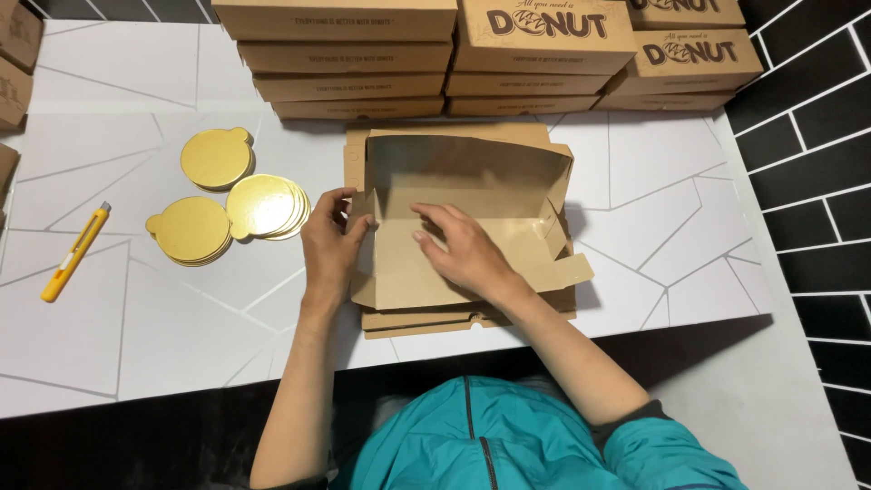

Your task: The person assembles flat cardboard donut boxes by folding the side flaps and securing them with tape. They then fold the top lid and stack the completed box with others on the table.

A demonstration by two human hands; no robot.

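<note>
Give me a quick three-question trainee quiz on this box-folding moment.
1. True or false: the left hand grips the yellow utility knife.
2. Where does the right hand rest: inside the half-folded cardboard box, or on the gold cake boards?
3. What lies under the half-folded cardboard box?

Key:
1. False; the left hand holds the box's left wall, and the knife lies apart on the white table.
2. Inside the box, on its floor.
3. A pile of flat cardboard blanks.
</note>
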